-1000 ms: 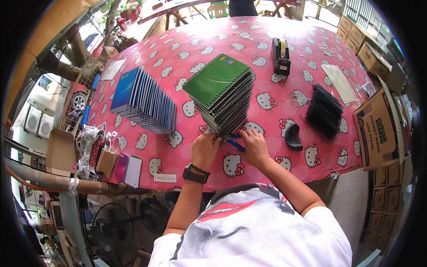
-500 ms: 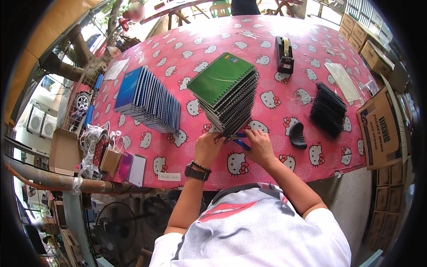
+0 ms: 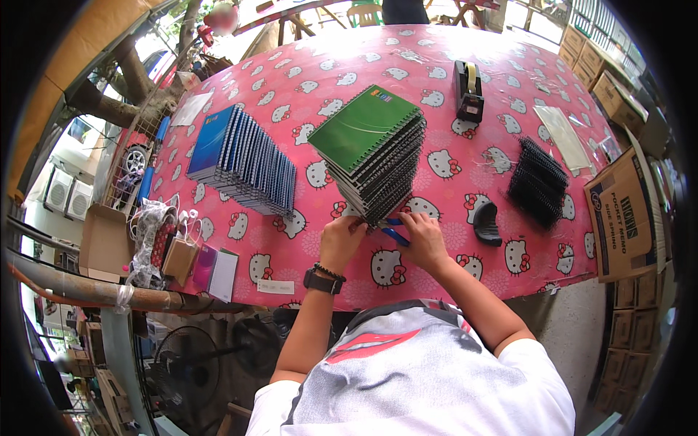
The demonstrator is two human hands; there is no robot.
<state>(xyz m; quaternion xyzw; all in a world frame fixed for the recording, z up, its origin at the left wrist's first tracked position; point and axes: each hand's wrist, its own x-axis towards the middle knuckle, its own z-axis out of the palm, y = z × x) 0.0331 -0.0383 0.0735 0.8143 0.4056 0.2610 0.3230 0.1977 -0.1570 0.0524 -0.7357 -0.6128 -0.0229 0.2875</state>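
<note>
A tall stack of spiral notebooks (image 3: 371, 131), green cover on top, stands in front of me with black wire bindings along its right side. At its near bottom corner, my left hand (image 3: 340, 243) is closed with the fingertips pinched; what is between them is hidden. My right hand (image 3: 424, 238) grips blue-handled pliers (image 3: 395, 235), their handles spread apart. The tool's jaws are at the stack's lowest bindings, close to my left fingertips, and are too small to make out. To the left, a leaning row of blue spiral notebooks (image 3: 236, 163) rests on the table.
The table (image 3: 327, 280) has a pink patterned cover. On the right lie black spiral coils (image 3: 538, 185), a curved black piece (image 3: 486, 224), a tape dispenser (image 3: 468, 91) and a cardboard box (image 3: 625, 211). Small notebooks (image 3: 216, 272) and a paper slip (image 3: 276, 286) lie near the left front edge.
The view has shifted very slightly. Both hands stay at the stack's bottom corner, the right one still gripping the pliers; nothing else has visibly moved.
</note>
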